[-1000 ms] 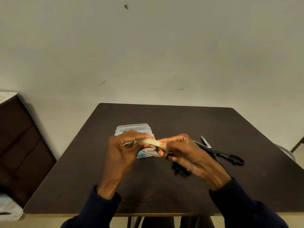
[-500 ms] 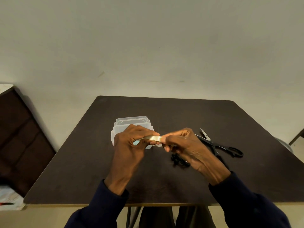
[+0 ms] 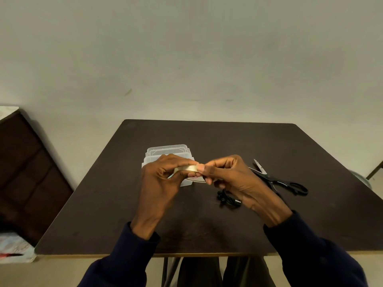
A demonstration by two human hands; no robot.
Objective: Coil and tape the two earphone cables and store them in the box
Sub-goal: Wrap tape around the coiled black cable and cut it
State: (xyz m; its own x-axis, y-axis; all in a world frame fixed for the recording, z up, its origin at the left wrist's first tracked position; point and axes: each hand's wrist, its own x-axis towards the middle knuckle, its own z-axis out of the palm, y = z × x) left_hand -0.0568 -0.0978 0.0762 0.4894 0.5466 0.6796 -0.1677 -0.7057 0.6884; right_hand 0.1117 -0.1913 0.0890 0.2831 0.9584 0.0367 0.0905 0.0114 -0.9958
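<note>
At frame centre, the left hand (image 3: 163,179) and right hand (image 3: 232,177) each clamp their grip on the tape roll (image 3: 186,168) above the clear box (image 3: 167,151), with the coiled earphones (image 3: 228,198) on the tabletop (image 3: 310,224) lower right of it.

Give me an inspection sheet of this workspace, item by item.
Surface: dark table, bare apart from the items below.
Job's things: roll of tape held above the table; clear plastic box behind the hands, lid on; black scissors lying open on the right.
Clutter: nothing seen on the table.
Grippers: left hand grips the roll; right hand pinches at the tape's end.
Cables: one black earphone bundle on the table under the right hand; a second one not visible.
Surroundings: plain wall; dark cabinet at left.
</note>
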